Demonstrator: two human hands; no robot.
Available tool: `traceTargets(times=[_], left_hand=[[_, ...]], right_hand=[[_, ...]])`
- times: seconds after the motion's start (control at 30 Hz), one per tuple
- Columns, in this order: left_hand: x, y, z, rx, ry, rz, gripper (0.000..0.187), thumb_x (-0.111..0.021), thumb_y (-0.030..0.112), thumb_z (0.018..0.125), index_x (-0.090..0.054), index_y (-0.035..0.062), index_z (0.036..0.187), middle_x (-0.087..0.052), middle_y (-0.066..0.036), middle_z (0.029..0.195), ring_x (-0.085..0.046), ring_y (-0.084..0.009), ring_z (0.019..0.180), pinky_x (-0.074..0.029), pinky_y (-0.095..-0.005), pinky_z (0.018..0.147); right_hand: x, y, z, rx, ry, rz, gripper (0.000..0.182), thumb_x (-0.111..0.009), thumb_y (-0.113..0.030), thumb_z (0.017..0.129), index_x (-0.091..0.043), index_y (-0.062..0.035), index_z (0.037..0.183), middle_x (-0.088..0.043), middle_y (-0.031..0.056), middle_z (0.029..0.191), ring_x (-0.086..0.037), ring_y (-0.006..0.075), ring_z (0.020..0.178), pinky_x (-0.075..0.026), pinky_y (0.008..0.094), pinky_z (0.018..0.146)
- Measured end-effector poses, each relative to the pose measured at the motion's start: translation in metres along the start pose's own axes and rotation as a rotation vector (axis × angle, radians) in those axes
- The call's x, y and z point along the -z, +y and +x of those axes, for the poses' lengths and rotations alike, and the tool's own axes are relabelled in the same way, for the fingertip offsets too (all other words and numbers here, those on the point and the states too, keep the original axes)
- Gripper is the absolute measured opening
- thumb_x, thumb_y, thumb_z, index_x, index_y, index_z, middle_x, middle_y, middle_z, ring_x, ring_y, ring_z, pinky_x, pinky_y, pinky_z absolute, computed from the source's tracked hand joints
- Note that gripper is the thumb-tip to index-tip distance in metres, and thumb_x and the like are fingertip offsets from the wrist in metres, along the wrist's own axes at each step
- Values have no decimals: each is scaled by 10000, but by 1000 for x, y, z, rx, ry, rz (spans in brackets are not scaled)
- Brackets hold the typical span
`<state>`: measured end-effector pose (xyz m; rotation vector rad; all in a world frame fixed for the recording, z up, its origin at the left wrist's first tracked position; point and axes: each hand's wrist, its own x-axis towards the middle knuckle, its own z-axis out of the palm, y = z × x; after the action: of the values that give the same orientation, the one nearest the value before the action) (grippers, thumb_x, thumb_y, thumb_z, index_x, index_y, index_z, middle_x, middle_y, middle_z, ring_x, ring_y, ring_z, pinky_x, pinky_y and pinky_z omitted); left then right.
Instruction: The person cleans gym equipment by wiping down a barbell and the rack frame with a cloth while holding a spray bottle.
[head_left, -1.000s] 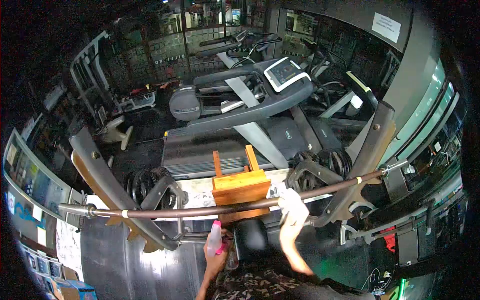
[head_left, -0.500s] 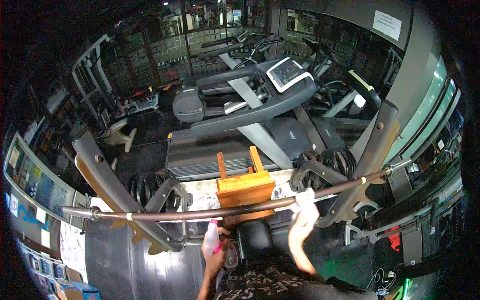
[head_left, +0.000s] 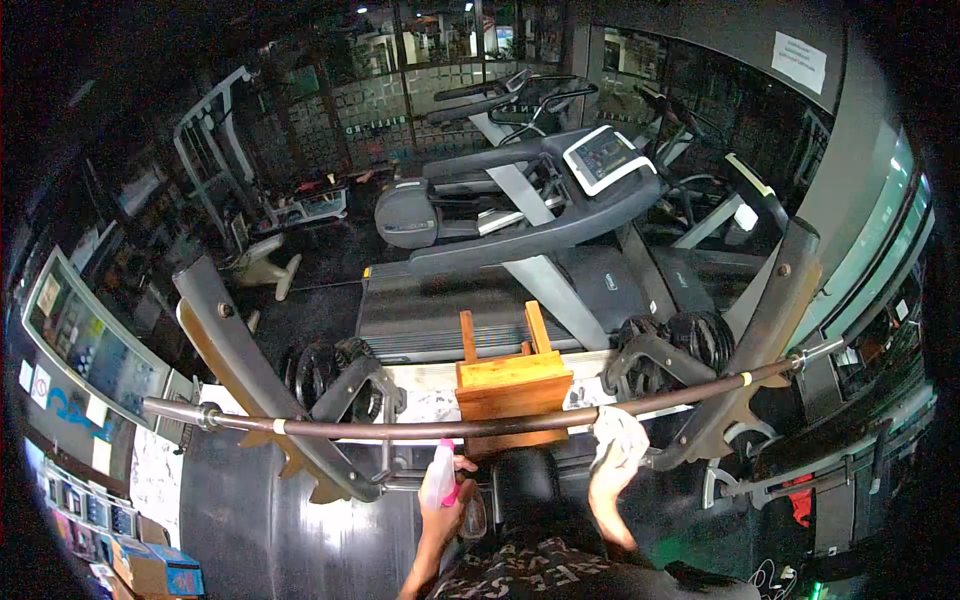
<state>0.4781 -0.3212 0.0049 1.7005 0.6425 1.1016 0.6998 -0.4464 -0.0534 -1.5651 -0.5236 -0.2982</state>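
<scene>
A barbell (head_left: 500, 427) rests across the two uprights of a bench rack in front of me. My right hand (head_left: 612, 470) is closed around a white cloth (head_left: 622, 436), its top edge right at the near side of the bar, right of centre. In my left hand (head_left: 447, 515) is a spray bottle (head_left: 440, 478) with a pink top, held upright just below the bar. The fingers wrap round the bottle's neck. Between the hands lies a black padded bench (head_left: 525, 480).
A wooden stand (head_left: 515, 390) stands behind the bar. Black weight plates (head_left: 700, 342) hang by the right upright (head_left: 785, 290), with more near the left upright (head_left: 225, 320). Beyond are treadmills (head_left: 440, 310) and an elliptical machine (head_left: 405, 215). A cardboard box (head_left: 145, 570) sits lower left.
The cloth, earlier wrapped over the bar, now sits lower at its near side. My view has turned slightly left, so everything appears shifted right. The bottle stays in my left hand.
</scene>
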Motion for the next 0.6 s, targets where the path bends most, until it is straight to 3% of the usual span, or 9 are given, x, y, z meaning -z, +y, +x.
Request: traceTargets(times=[0.07, 0.17, 0.23, 0.3, 0.37, 0.4, 0.5, 0.57, 0.6], left_hand=[[-4, 9, 2, 31, 2, -22, 444, -629, -123, 741, -540, 25, 1150, -630, -66, 968, -597, -122, 850, -481, -240, 709], [-10, 12, 6, 69, -30, -71, 440, -622, -122, 745, -539, 24, 1151, -628, -61, 968, -588, -112, 819, -479, -238, 709], [-12, 13, 8, 78, -63, -92, 438, -621, -122, 745, -540, 25, 1150, -627, -59, 967, -581, -107, 798, -477, -238, 709], [-14, 16, 11, -3, -72, -12, 424, -625, -118, 745, -540, 15, 1138, -624, -61, 962, -557, -92, 753, -470, -230, 696], [-14, 20, 12, -22, -55, -15, 471, -628, -118, 740, -527, 11, 1182, -624, -57, 964, -541, -84, 733, -462, -223, 688], [-12, 20, 11, 16, -37, 5, 510, -627, -123, 736, -512, 10, 1215, -624, -55, 960, -540, -84, 730, -462, -223, 688], [-9, 10, 7, 59, -30, -21, 645, -613, -142, 725, -446, 16, 1327, -616, -56, 965, -548, -88, 737, -456, -211, 677], [-7, 12, 7, 188, -14, -214, 678, -582, -162, 733, -409, 13, 1364, -598, -64, 984, -557, -95, 755, -451, -204, 670], [-3, 0, 10, 0, -61, 18, 692, -544, -181, 750, -375, 15, 1392, -577, -76, 1012, -563, -110, 776, -457, -199, 641]], right_hand=[[-12, -30, -1, 127, -98, -31, 341, -475, -124, 948, -380, 34, 1236, -522, 177, 1171, -516, 273, 1071, -386, 379, 970], [-13, -41, -28, 164, -290, -181, 219, -491, -33, 890, -558, 1, 1096, -548, 171, 1111, -524, 282, 1054, -384, 372, 965], [-6, -46, -28, -54, -553, 130, 193, -513, -33, 862, -616, -14, 1024, -567, 171, 1089, -540, 276, 1039, -396, 362, 948], [1, -28, -28, -15, -555, 140, 222, -516, -60, 869, -596, 7, 1065, -582, 157, 1092, -550, 253, 1036, -403, 355, 941], [7, -18, -25, 82, -107, 72, 248, -517, -78, 893, -546, 29, 1116, -578, 152, 1114, -551, 236, 1043, -400, 354, 954], [2, -38, -6, 107, -2, 221, 251, -491, -133, 930, -528, 29, 1119, -579, 154, 1056, -559, 264, 989, -440, 369, 894], [5, -13, 26, 189, 316, -80, 273, -492, -198, 951, -539, 27, 1099, -583, 161, 968, -521, 276, 1006, -419, 399, 895], [-8, -48, 35, 238, 19, -261, 230, -524, -149, 914, -592, 3, 1073, -590, 159, 1014, -508, 301, 1040, -393, 410, 913], [-15, -61, 32, 264, -107, -342, 221, -540, -127, 893, -617, -10, 1064, -593, 158, 1041, -502, 315, 1059, -381, 416, 920]])
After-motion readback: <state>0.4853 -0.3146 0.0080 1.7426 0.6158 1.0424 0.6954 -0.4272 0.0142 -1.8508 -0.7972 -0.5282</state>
